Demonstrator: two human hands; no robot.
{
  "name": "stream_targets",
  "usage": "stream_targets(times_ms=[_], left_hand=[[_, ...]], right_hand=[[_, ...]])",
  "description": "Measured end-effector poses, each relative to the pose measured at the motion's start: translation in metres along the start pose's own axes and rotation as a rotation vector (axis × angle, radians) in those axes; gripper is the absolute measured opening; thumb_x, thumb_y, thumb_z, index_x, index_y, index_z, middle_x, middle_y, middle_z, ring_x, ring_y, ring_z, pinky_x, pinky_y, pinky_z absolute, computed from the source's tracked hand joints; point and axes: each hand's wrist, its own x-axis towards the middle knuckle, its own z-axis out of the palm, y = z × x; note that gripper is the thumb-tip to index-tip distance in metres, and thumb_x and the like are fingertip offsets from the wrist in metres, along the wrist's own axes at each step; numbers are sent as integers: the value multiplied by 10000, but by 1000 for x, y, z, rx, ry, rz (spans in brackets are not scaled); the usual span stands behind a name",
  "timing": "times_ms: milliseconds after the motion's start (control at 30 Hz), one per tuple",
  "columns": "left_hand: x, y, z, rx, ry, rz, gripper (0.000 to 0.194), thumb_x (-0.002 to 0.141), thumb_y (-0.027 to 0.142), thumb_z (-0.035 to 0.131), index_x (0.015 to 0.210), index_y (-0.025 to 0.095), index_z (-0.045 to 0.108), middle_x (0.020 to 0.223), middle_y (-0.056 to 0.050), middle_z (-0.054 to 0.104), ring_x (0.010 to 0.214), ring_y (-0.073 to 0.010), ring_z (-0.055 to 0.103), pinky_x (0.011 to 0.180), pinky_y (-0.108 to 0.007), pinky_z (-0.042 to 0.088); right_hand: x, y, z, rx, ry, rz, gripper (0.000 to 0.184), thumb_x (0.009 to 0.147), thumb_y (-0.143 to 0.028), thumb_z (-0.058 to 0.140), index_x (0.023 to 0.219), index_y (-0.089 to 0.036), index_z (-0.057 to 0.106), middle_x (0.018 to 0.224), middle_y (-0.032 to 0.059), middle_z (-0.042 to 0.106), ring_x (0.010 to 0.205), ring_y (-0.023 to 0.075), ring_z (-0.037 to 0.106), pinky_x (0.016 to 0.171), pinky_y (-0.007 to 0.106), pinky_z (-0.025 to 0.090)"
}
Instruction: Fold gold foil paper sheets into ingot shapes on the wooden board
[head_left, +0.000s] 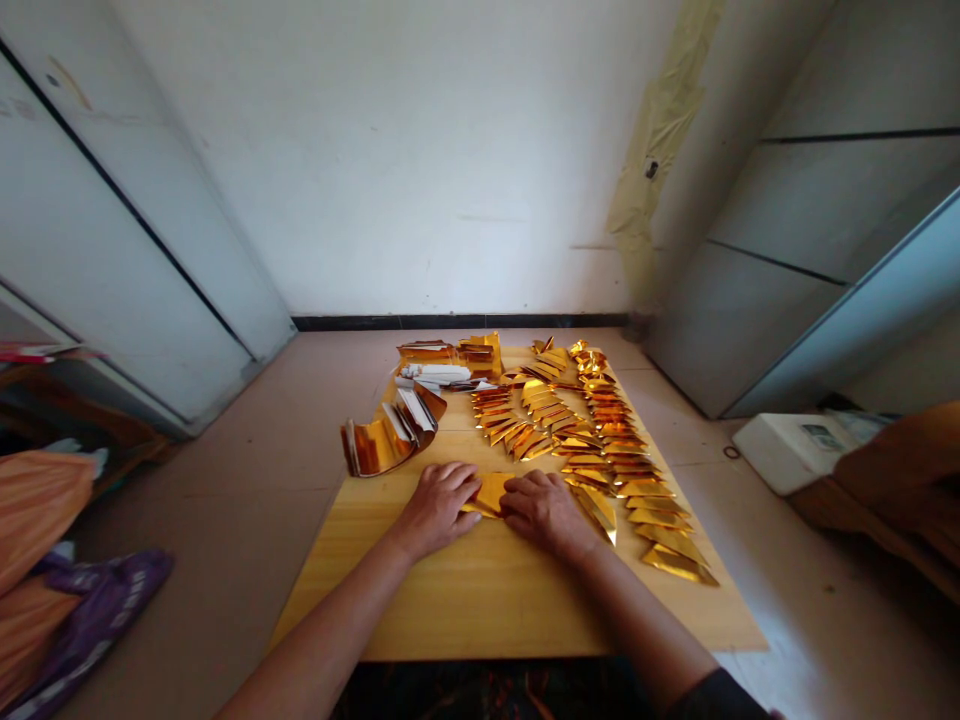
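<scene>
Between my two hands lies a sheet of gold foil paper (491, 493), flat on the wooden board (480, 610). My left hand (441, 503) grips its left end, fingers curled over the edge. At the opposite end, my right hand (546, 508) presses down with bent fingers; the fingertips are partly hidden. Just right of that hand sits a folded gold paper piece (598, 512). Overlapping rows of similar folded gold pieces (626, 450) run along the board's right side and curve through its middle. A curled stack of gold sheets (390, 435) stands beyond my left hand.
More gold and white paper stacks (450, 360) rest at the board's far left. A white wall (450, 170) rises behind. Grey cabinets (810, 230) stand right, with a white box (787, 450) on the floor. Orange and purple bags (97, 610) lie at left.
</scene>
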Motion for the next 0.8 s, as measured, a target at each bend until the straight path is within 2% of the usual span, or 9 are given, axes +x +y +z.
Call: stream_targets(times_ms=[133, 233, 367, 433, 567, 667, 800], left_hand=[[2, 8, -1, 10, 50, 23, 257, 872, 370, 511, 1066, 249, 628, 1213, -67, 558, 1128, -234, 458, 968, -410, 349], [1, 10, 1, 28, 96, 10, 225, 892, 366, 481, 944, 255, 670, 1218, -64, 546, 1121, -239, 453, 958, -414, 353], [2, 8, 8, -52, 110, -42, 260, 912, 341, 452, 861, 220, 676, 942, -65, 619, 906, -192, 521, 832, -345, 418], [4, 7, 11, -125, 128, -81, 289, 924, 316, 429, 803, 199, 664, 830, -55, 616, 834, -170, 529, 785, -303, 428], [13, 6, 16, -190, 157, -231, 307, 917, 296, 435, 703, 184, 624, 752, -37, 607, 773, -147, 543, 722, -259, 420], [21, 7, 18, -179, 141, -311, 307, 911, 308, 443, 692, 179, 615, 733, -31, 610, 743, -138, 553, 690, -246, 403], [27, 9, 20, -144, 104, -393, 239, 890, 325, 483, 752, 185, 619, 772, -24, 647, 758, -139, 575, 680, -241, 383]], right_hand=[[-4, -3, -8, 12, 7, 16, 147, 889, -317, 532, 974, -276, 645, 1032, 2, 632, 956, 169, 490, 791, 300, 278], [-5, -4, -11, 39, -6, 21, 154, 853, -337, 574, 970, -267, 647, 1037, 4, 631, 970, 174, 492, 795, 297, 288], [-2, -1, -6, 75, 26, 65, 135, 884, -252, 523, 913, -236, 654, 932, 10, 652, 924, 159, 513, 772, 275, 305], [2, 0, -1, 119, 54, 118, 160, 900, -234, 497, 871, -217, 654, 868, 8, 657, 873, 146, 529, 754, 254, 322], [10, -2, 11, 191, 133, 297, 182, 900, -230, 492, 837, -188, 656, 837, 19, 662, 812, 133, 565, 725, 220, 357], [15, -8, 18, 181, 198, 427, 167, 891, -219, 494, 832, -178, 646, 839, 33, 668, 816, 143, 592, 725, 220, 365], [18, -15, 22, 185, 261, 495, 126, 870, -183, 489, 903, -182, 611, 838, 30, 677, 800, 143, 615, 716, 216, 366]])
